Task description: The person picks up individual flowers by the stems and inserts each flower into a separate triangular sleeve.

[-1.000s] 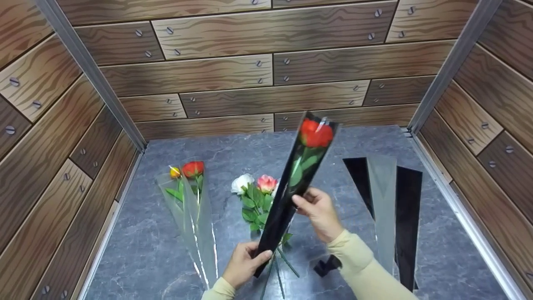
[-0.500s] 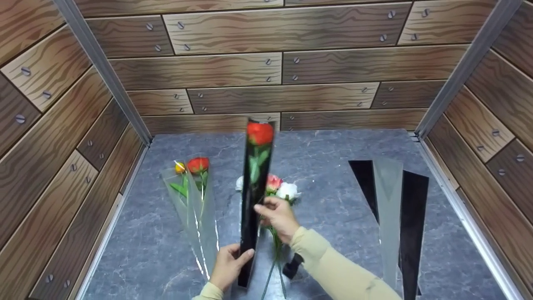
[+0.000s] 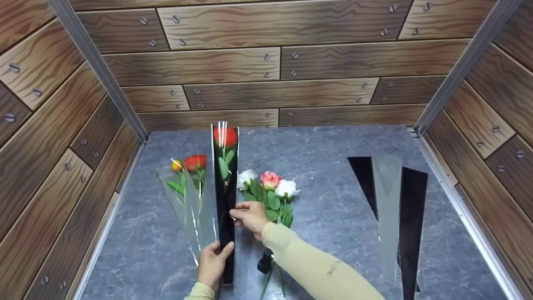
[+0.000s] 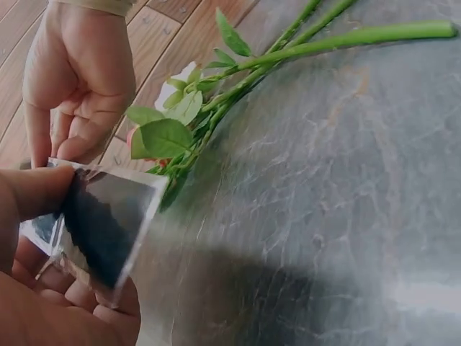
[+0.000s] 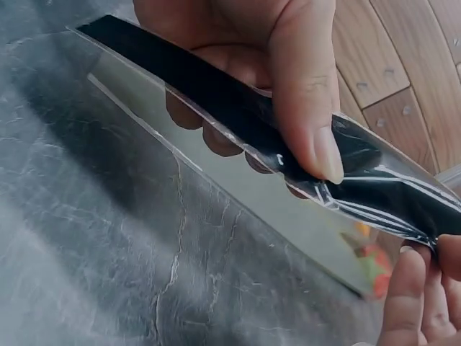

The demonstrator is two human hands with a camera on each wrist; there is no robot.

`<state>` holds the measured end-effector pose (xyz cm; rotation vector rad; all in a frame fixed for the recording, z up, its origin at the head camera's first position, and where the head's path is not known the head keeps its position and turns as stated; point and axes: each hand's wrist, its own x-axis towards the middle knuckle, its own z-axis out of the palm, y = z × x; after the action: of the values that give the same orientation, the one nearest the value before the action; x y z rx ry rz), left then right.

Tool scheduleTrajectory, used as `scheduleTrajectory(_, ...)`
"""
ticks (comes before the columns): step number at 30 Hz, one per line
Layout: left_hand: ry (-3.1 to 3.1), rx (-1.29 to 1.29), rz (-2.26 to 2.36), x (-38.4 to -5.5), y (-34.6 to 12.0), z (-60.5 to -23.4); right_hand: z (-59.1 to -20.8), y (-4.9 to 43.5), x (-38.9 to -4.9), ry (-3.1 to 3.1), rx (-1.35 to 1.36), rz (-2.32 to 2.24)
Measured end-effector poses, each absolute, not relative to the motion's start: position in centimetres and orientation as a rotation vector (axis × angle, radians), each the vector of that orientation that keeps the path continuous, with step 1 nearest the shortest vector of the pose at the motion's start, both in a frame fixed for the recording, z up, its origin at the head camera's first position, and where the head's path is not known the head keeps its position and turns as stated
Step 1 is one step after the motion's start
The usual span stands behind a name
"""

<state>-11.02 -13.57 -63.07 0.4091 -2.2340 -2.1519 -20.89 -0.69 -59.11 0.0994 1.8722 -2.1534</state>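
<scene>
A narrow flower sleeve (image 3: 227, 187) with a black back and clear front stands tilted over the table, a red rose (image 3: 225, 136) inside its top. My left hand (image 3: 212, 264) grips it near the lower end, thumb across the front; that end shows up close in the left wrist view. Higher up, my right hand (image 3: 250, 216) pinches the sleeve's right edge between thumb and fingers, and these fingers (image 5: 407, 288) also show in the right wrist view. Right of the sleeve lie white and pink roses (image 3: 270, 180) with bare green stems, partly under my right forearm.
On the left lie two clear sleeves (image 3: 193, 212) holding a yellow flower and a red one. Black and frosted sleeves (image 3: 387, 208) overlap at the right. A small black bundle (image 3: 265, 263) rests on the rose stems. Wood-patterned walls (image 3: 225, 64) enclose the table.
Both hands have carried the sleeve with the rose leftward, from over the loose roses to beside the clear sleeves. It has turned more upright in the head view, uncovering the roses.
</scene>
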Motion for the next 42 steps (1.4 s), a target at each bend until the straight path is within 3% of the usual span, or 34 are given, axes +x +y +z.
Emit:
scheduleTrajectory(14, -2.259, 0.638, -2.094, -12.0, -14.3, -63.4, -60.8, -3.2, -22.5, 2.001, 0.213, -1.974)
scheduleTrajectory(23, -2.439, 0.614, -2.000, -12.7, -15.4, -63.6, -60.8, -3.5, -22.6, 1.875, 0.185, -1.894)
scheduleTrajectory(42, -2.698, 0.456, -0.953, -13.0, -17.2, -63.8, -61.2, -4.2, -21.9, 1.738, 0.061, -1.782)
